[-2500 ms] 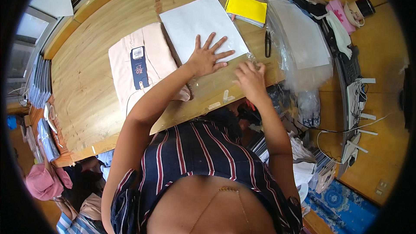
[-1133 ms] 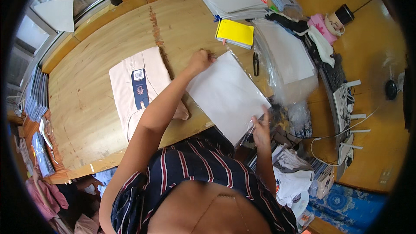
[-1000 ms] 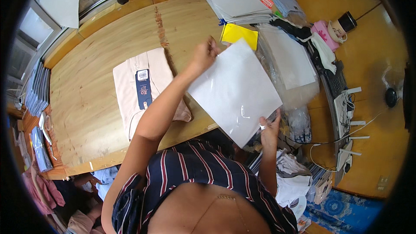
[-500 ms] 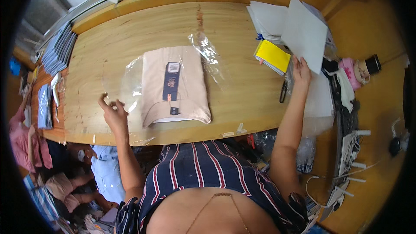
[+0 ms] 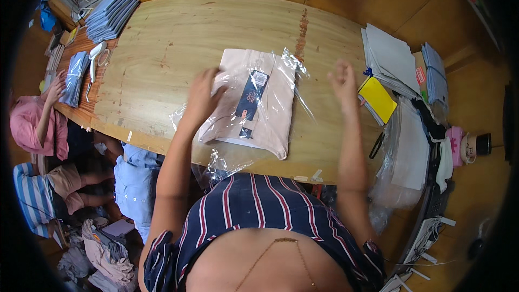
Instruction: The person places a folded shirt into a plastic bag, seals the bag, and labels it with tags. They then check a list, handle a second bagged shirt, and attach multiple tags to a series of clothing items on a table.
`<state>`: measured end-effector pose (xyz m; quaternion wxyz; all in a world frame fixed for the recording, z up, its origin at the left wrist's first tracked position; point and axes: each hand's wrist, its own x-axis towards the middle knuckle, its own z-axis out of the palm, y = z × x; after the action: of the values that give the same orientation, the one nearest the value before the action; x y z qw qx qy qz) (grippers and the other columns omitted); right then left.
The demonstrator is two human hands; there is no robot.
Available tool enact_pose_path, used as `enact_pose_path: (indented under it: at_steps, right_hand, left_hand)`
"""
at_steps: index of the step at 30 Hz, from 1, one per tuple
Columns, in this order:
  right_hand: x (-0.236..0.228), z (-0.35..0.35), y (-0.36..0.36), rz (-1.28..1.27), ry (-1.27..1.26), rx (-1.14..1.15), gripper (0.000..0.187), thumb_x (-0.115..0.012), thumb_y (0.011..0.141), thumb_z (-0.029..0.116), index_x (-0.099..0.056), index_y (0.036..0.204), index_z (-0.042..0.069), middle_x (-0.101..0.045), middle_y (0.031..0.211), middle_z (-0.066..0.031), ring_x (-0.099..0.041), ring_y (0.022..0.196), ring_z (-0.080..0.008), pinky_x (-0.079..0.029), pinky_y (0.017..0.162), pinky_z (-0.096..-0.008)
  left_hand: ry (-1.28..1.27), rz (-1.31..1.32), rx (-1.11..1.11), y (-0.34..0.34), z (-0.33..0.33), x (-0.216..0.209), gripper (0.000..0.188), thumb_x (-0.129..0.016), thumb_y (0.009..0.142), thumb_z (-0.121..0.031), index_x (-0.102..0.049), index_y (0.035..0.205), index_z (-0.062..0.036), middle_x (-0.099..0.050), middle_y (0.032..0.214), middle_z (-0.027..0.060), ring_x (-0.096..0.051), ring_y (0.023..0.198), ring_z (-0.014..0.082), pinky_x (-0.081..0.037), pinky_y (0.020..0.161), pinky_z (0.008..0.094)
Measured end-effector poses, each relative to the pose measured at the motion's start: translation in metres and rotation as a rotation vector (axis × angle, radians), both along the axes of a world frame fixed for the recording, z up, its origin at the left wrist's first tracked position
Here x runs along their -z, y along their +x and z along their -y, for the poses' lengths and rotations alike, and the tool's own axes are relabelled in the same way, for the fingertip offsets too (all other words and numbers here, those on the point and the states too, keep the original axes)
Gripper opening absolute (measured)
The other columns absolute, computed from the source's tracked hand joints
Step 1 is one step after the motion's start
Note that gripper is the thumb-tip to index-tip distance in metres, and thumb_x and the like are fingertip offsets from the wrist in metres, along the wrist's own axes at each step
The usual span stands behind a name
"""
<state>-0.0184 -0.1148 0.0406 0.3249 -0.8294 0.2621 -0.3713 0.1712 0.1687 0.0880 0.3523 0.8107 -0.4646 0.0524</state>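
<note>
- We see the pale pink folded garment [image 5: 277, 116] lying flat on the wooden table [image 5: 167, 70], close to its near edge and in front of the striped top [image 5: 259, 200]
- On the garment we find a dark blue tag [image 5: 252, 94] with a white label at its far end, set slightly aslant
- Clear plastic film [image 5: 219, 168] glints across the garment and reaches past its left side, its far right corner and the table's near edge; we cannot tell whether the garment sits inside it or only beneath it
- We find the left hand [image 5: 204, 100] at the garment's left side, back upward, fingers bent with a narrow gap to the thumb; we cannot tell whether they pinch the film
- The right hand [image 5: 344, 83] is well apart from the garment, over the table on its right, its fingers curled in and blurred; we cannot tell whether they hold anything
- Just beside the right hand we see a yellow pad [image 5: 380, 100], with white sheets [image 5: 393, 57] beyond and black snips [image 5: 377, 145] nearer us
- Far left, we notice a stack of blue folded garments [image 5: 111, 15] and a co-worker in a pink top [image 5: 38, 127]
</note>
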Motion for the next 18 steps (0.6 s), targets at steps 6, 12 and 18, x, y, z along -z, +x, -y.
enact_pose_path:
  at_steps: [6, 12, 18]
  right_hand:
    - [0.010, -0.114, -0.050, -0.290, 0.611, 0.191, 0.045, -0.056, 0.074, 0.018, -0.033, 0.113, 0.017, -0.052, 0.068, -0.0114, -0.054, 0.066, -0.0203, -0.042, 0.058, -0.0331]
    - [0.011, -0.124, -0.049, -0.012, 0.927, 0.039, 0.039, -0.052, 0.076, 0.007, -0.038, 0.112, 0.010, -0.054, 0.072, -0.0065, -0.053, 0.067, -0.0096, -0.042, 0.054, -0.0215]
    - [-0.012, -0.082, -0.027, 0.056, 0.939, -0.191, 0.026, -0.050, 0.075, -0.001, -0.053, 0.101, 0.001, -0.056, 0.085, -0.0061, -0.051, 0.067, -0.0078, -0.042, 0.060, -0.0199]
  left_hand:
    - [0.139, -0.194, 0.173, 0.048, 0.123, 0.048, 0.040, -0.061, 0.067, -0.024, -0.042, 0.100, -0.0109, -0.053, 0.085, 0.0189, -0.049, 0.079, 0.0363, -0.039, 0.070, 0.0393]
    - [0.313, -0.346, 0.417, 0.054, 0.152, 0.043, 0.027, -0.056, 0.069, -0.006, -0.044, 0.094, -0.0071, -0.056, 0.070, 0.0092, -0.052, 0.062, 0.0177, -0.041, 0.056, 0.0289]
    - [0.064, -0.631, 0.672, 0.076, 0.119, -0.018, 0.020, -0.050, 0.072, 0.005, -0.055, 0.089, -0.0037, -0.056, 0.093, 0.0006, -0.045, 0.064, 0.0046, -0.039, 0.057, 0.0189]
